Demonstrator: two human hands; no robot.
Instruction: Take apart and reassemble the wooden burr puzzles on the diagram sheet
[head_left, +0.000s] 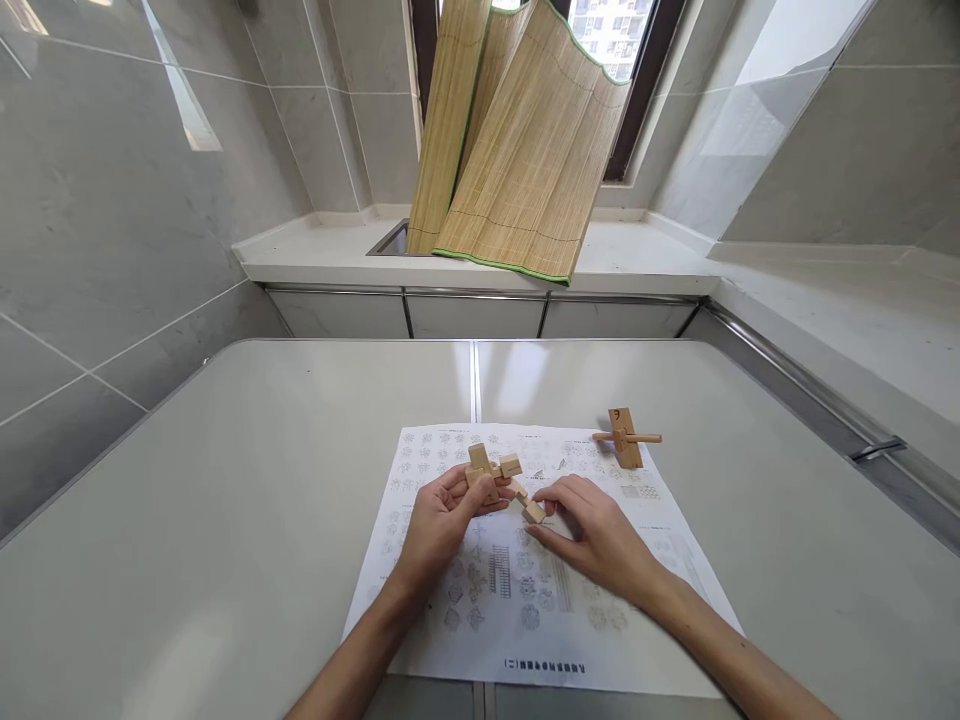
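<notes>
The person's left hand (450, 505) grasps an assembly of pale, block-shaped wooden pieces (481, 470) between thumb and fingers, above the printed white paper sheet (637, 660). The right hand (596, 525) grips a small, pale, notched wooden piece (533, 511) by thumb and fingertips, just beside the assembly. The sheet lies flat on the glossy pale-grey tabletop (187, 500), across the centre seam and nearer the near edge. A brown wooden cross-shaped piece with a rod (625, 438) is located at the sheet's far right corner
</notes>
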